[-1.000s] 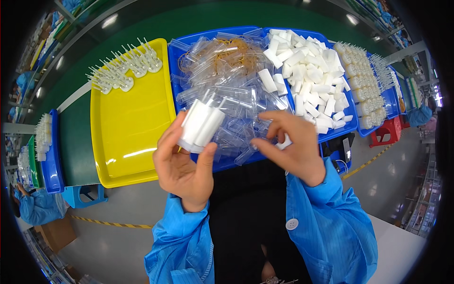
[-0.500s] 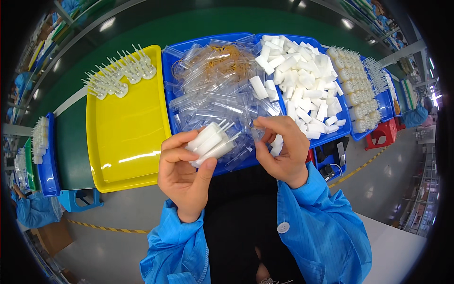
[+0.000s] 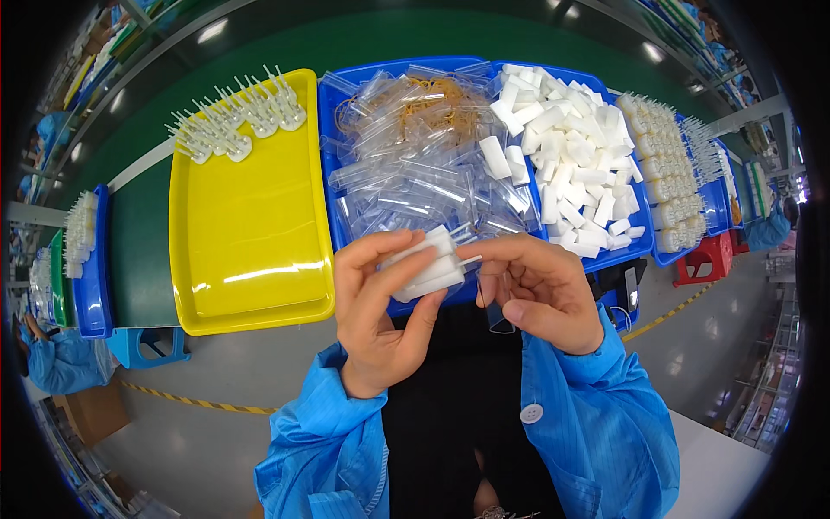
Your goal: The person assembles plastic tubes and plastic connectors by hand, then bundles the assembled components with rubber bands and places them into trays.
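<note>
My left hand (image 3: pixel 378 316) is closed around a bundle of white foam blocks (image 3: pixel 432 275), from which thin white prongs stick out to the right. My right hand (image 3: pixel 549 290) is beside it, its index finger reaching to the prong ends. A clear plastic sleeve (image 3: pixel 499 318) hangs between the thumb and curled fingers of that hand. Just beyond both hands lies a heap of clear plastic sleeves (image 3: pixel 411 186), with tan rubber bands (image 3: pixel 443 108) at its far end.
A yellow tray (image 3: pixel 251 251) at left carries white pronged pieces (image 3: pixel 229 130) at its far end. Loose white foam blocks (image 3: pixel 575 156) fill a blue tray to the right, beyond which stand rows of cream-white pieces (image 3: pixel 666 173). A red stool (image 3: pixel 702 262) is on the floor.
Both hands have shifted right in the picture and closer together. My right index finger now meets the prongs, and the clear sleeve hangs lower in that hand.
</note>
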The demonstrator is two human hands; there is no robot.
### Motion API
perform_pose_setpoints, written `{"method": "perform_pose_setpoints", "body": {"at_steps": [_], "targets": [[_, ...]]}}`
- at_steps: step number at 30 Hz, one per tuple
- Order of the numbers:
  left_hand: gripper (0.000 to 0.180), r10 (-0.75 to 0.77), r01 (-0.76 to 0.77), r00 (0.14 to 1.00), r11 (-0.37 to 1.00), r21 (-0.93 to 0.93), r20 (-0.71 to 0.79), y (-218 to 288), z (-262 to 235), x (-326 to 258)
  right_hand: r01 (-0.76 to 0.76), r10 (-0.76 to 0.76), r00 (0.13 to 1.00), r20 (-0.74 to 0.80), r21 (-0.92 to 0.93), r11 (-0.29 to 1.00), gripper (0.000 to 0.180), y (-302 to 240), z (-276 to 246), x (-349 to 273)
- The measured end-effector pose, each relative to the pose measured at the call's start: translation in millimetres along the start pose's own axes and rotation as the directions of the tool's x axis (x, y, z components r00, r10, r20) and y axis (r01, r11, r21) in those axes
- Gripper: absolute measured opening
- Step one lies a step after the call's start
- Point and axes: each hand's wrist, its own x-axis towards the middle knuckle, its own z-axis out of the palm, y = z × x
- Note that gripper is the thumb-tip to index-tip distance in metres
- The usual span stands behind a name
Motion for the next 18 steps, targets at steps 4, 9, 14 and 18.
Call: {"method": "perform_pose_setpoints", "body": {"at_steps": [4,9,14,18], "targets": [[0.031,0.062,-0.061,0.998,0.998,-0.016,0.029,-8.3,-5.2,-3.2,0.022,-0.022,0.999,-0.048,-0.006,1.000,0.048,5.6,5.5,0.8],[0.024,0.018,-0.019,0.998,1.000,0.019,0.052,-6.5,-6.8,-3.5,0.049,-0.047,0.999,0.017,-0.100,0.994,0.046,1.4,3.4,2.0],[0.024,-0.178,0.173,0.984,0.954,-0.243,-0.001,0.0,-2.8,-0.9,0.055,-0.070,0.995,-0.072,-0.196,0.979,0.047,4.6,10.4,3.9],[0.025,-0.323,0.330,0.942,0.840,-0.430,0.092,1.5,-8.9,-0.1,0.106,-0.110,0.994,0.018,-0.461,0.881,0.044,-2.4,5.6,7.4]]}}
